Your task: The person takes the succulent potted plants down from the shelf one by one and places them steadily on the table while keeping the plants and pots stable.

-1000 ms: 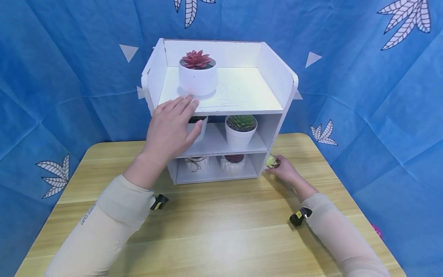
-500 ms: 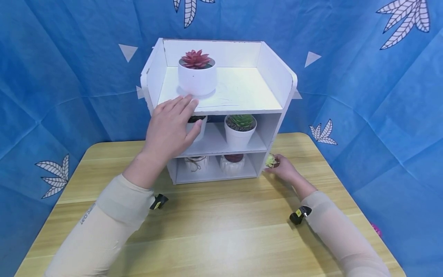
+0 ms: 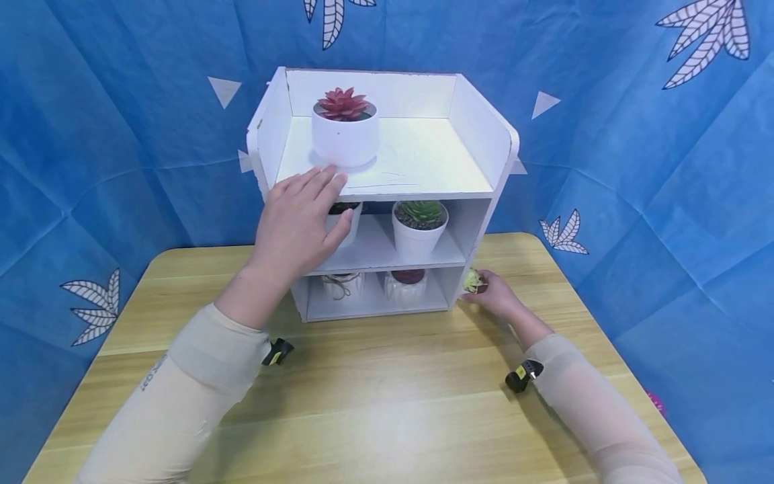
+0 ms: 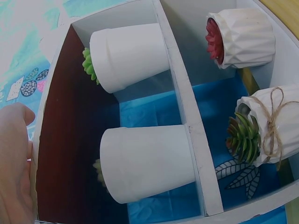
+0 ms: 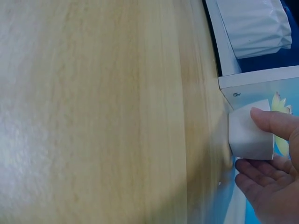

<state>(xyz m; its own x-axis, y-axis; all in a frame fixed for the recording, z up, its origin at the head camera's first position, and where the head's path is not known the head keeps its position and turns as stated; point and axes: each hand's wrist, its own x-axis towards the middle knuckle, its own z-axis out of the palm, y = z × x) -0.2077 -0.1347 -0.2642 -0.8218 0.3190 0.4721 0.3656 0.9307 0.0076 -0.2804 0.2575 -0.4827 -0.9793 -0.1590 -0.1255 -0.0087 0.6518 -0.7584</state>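
Note:
My left hand [image 3: 299,225] lies with extended fingers over the front edge of the top board of a white shelf [image 3: 435,161]. Just behind its fingertips stands a round white pot with a red succulent [image 3: 345,134]. At the foot of the shelf's right side, my right hand [image 3: 498,296] grips a small potted succulent [image 3: 474,281] with yellow-green leaves. In the right wrist view its white angular pot [image 5: 250,133] sits between thumb and fingers, upright at the table surface. The shelf's side wall hides part of this plant in the head view.
The middle tier holds a white pot with a green succulent [image 3: 420,228] and another white pot [image 4: 147,163]. Below are a ribbed pot with a red plant [image 4: 243,39] and one tied with twine [image 4: 275,126]. A wooden table [image 3: 387,396] meets a blue curtain [image 3: 653,168].

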